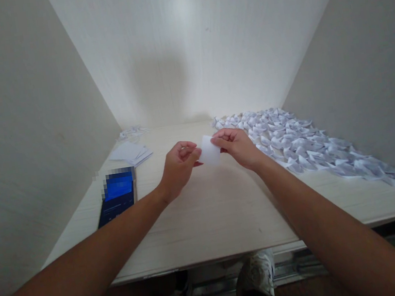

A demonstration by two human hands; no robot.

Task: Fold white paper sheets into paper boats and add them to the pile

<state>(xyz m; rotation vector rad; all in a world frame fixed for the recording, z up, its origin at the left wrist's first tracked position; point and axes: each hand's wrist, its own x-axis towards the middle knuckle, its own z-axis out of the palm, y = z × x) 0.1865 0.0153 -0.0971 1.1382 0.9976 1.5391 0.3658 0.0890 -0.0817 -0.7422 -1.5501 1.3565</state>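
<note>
A small white piece of paper (209, 152) is held up over the middle of the table, between both hands. My left hand (181, 162) pinches its left edge between thumb and fingers. At the upper right corner, my right hand (234, 144) grips the same paper with thumb and forefinger. Whether the paper has a fold in it I cannot tell. Many folded white paper pieces (284, 138), shaped like little boats, lie spread beyond my right hand. Off to the left rests a loose stack of flat white paper sheets (130, 151).
A phone (118, 196) with a lit screen lies on the left of the table (202, 230), partly behind my left forearm. White paper scraps (132, 132) sit in the far left corner. Panels enclose the table on the left, back and right. Below its front edge a shoe (259, 271) shows.
</note>
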